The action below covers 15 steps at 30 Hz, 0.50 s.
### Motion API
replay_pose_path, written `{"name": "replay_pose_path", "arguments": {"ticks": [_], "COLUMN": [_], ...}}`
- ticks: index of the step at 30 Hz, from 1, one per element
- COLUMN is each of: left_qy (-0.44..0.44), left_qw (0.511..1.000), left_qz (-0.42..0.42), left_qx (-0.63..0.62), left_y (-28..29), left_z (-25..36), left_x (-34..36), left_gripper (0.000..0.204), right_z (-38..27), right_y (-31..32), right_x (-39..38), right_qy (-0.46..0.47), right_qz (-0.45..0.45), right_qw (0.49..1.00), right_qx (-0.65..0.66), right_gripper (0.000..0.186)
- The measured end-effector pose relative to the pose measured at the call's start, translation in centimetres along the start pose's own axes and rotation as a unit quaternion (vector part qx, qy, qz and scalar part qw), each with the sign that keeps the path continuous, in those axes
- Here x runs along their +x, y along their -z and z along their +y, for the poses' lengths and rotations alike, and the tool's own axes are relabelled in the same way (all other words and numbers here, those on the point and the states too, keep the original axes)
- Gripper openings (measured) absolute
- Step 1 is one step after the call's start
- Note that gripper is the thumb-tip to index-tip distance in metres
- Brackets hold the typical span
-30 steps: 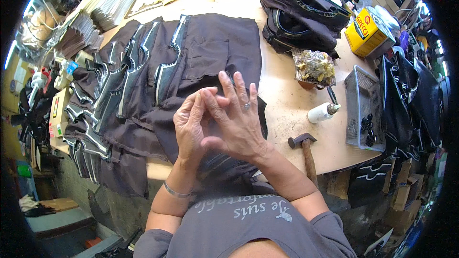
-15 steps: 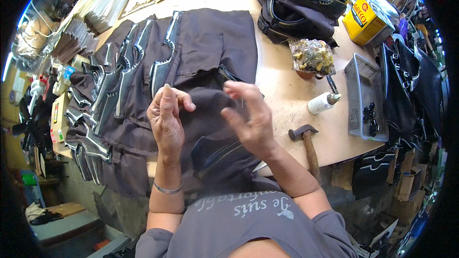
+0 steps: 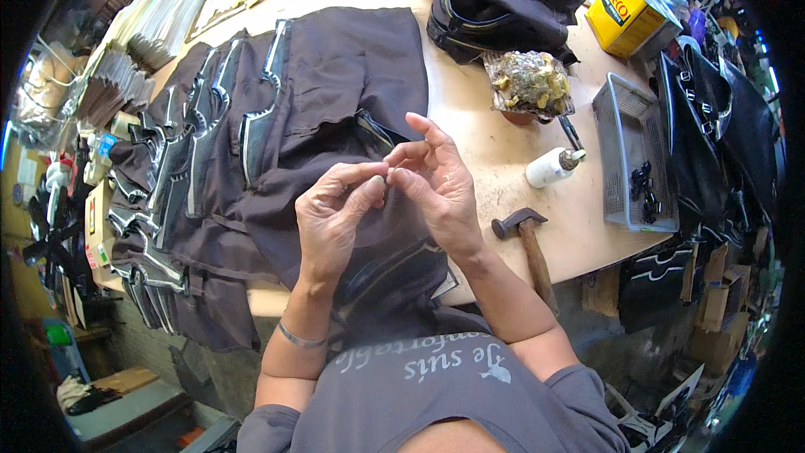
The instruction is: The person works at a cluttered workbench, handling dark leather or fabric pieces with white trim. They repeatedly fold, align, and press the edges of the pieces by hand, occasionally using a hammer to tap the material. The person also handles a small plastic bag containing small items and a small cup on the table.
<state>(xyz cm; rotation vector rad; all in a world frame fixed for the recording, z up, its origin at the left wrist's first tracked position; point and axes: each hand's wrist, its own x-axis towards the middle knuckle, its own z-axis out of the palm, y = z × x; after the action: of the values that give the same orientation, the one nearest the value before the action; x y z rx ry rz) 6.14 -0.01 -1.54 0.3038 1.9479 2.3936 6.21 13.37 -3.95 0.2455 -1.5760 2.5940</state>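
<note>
My left hand and my right hand meet at their pinched fingertips, above dark brown fabric pieces with pale-edged curved trims. Anything between the fingertips is too small to make out. To the right of my hands, a white bottle with a crusted nozzle stands on the worktable. A hammer with a wooden handle lies below it. Behind the bottle sit a crusted, yellow-flecked lump and a grey mesh basket holding small black pieces.
Folded dark bundles and a yellow tin occupy the back right, with black leather pieces hanging at the right edge. Paper stacks lie at the back left. Below the left side are grey steps and assorted clutter.
My hands, first laid finger on finger, came apart and now meet at pinched fingertips, with the right fingers more curled. The worktable and its contents have shifted slightly up and left in view.
</note>
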Motion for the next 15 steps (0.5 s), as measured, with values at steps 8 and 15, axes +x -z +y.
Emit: {"name": "replay_pose_path", "arguments": {"ticks": [8, 15], "left_qy": [-0.097, -0.152], "left_qw": [0.991, 0.892], "left_qz": [0.037, -0.033], "left_qx": [0.086, 0.425], "left_y": [-0.7, -2.5], "left_z": [-0.5, 0.0], "left_x": [0.3, 0.5], "left_gripper": [0.015, 0.013], "right_z": [0.2, 1.1], "right_y": [0.8, 0.8], "right_x": [0.0, 0.3], "right_qy": [0.004, 0.095], "right_qz": [-0.024, -0.069], "right_qw": [0.999, 0.965], "right_qx": [-0.044, -0.234], "right_gripper": [0.082, 0.102]}}
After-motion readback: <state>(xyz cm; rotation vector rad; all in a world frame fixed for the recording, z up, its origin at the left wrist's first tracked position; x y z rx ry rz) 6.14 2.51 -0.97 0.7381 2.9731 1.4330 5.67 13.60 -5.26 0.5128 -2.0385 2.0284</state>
